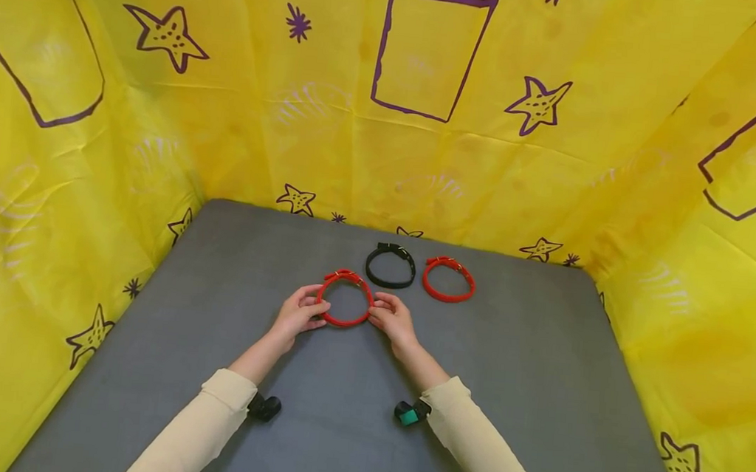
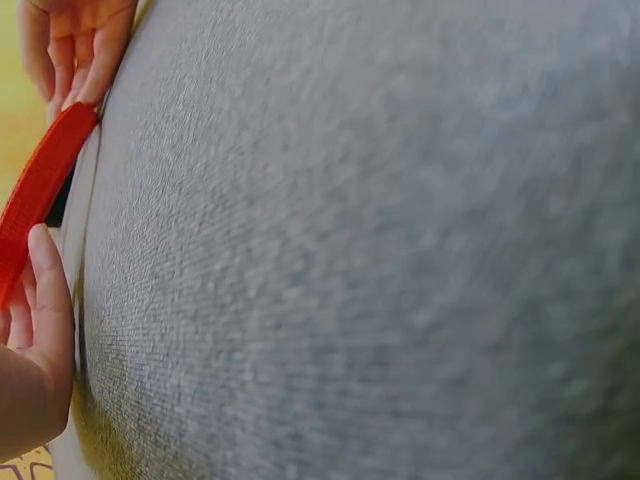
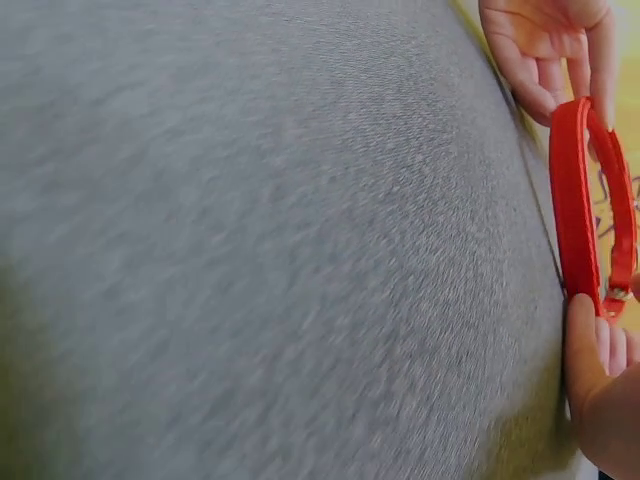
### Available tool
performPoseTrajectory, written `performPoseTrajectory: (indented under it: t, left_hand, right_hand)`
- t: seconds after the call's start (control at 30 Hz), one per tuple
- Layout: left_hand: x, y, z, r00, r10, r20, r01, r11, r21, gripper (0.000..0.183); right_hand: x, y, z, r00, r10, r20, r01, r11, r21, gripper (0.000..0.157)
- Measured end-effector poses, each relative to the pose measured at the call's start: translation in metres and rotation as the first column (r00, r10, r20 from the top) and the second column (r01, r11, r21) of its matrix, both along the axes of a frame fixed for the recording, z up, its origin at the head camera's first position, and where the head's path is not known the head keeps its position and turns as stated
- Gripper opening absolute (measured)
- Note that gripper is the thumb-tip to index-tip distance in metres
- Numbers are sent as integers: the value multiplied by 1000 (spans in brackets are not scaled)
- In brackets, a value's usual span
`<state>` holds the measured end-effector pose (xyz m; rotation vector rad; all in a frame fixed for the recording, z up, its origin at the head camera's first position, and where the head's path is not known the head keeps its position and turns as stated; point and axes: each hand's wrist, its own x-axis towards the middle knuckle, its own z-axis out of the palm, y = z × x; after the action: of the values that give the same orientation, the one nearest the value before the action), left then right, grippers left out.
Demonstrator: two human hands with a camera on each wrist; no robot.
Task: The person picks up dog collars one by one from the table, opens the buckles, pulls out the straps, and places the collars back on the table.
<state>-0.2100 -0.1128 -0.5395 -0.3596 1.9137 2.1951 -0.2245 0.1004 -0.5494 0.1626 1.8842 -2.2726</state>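
Both hands pinch a red buckled collar (image 1: 344,324), one on each side, so that it forms a round loop over the grey table. My left hand (image 1: 298,313) grips its left side, thumb on the near face and fingers behind. On the opposite side my right hand (image 1: 396,319) does the same. The collar's metal buckle (image 3: 619,294) shows in the right wrist view. Just beyond the right hand lies a black collar (image 1: 389,284), fastened in a loop. Right of that is a second red collar (image 1: 448,298), also looped.
The grey table (image 1: 505,401) spreads out around the hands. Yellow cloth (image 1: 331,151) with purple drawings encloses its back and sides. Dark wrist cameras are strapped at both cuffs.
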Motion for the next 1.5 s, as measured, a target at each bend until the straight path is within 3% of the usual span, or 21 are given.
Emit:
performPoseTrajectory:
  t: [0.4, 0.8, 1.07, 1.23, 1.5]
  left_hand:
    - [10, 9, -1, 996, -68, -51, 68, 998, 9, 53]
    - [26, 24, -8, 986, -128, -107, 139, 985, 99, 55]
    - [34, 31, -8, 990, -133, -55, 140, 980, 139, 44]
    - [36, 33, -7, 983, -179, -25, 181, 975, 130, 40]
    - [40, 35, -7, 976, -216, -33, 219, 971, 98, 41]
  right_hand:
    - [14, 18, -1, 1000, 15, 13, -15, 1000, -13, 42]
    - [37, 40, 2, 988, 147, 47, -146, 989, -16, 36]
    - [49, 53, 2, 987, 156, 26, -156, 988, -18, 27]
    - [56, 59, 2, 986, 165, 15, -165, 986, 2, 15]
    - [61, 66, 2, 982, 187, -27, -185, 979, 84, 16]
